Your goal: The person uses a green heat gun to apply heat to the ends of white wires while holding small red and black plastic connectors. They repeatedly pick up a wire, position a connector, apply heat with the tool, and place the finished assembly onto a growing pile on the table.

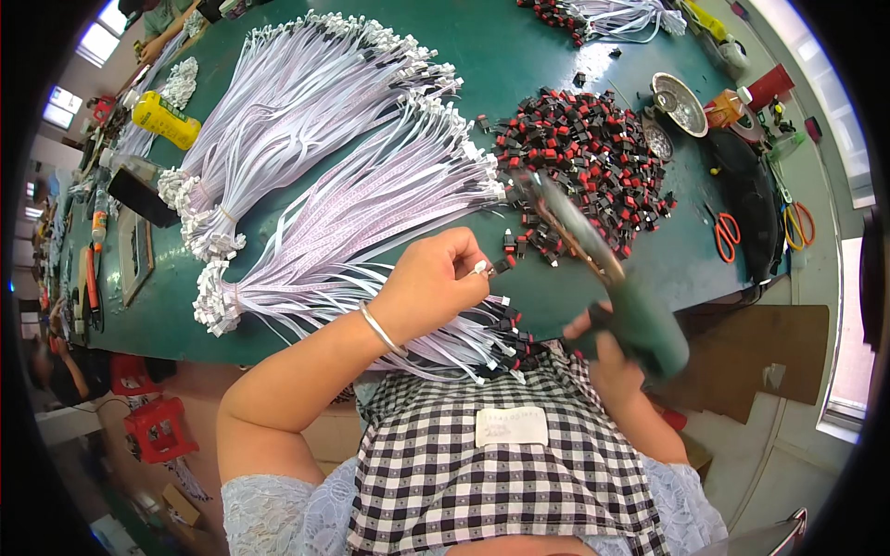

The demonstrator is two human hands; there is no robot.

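Item: my left hand (pixel 434 283), closed, fingertips pinching a small white connector (pixel 479 268) on a wire end, just above the near edge of the green bench (pixel 519 56). Item: my right hand (pixel 604 357), closed around the green grip of a glue gun (pixel 616 292), nozzle blurred, tilted toward a heap of red-and-black switches (pixel 584 153). Item: bundles of white ribbon wires (pixel 324 157) fanned across the bench, left of the heap.
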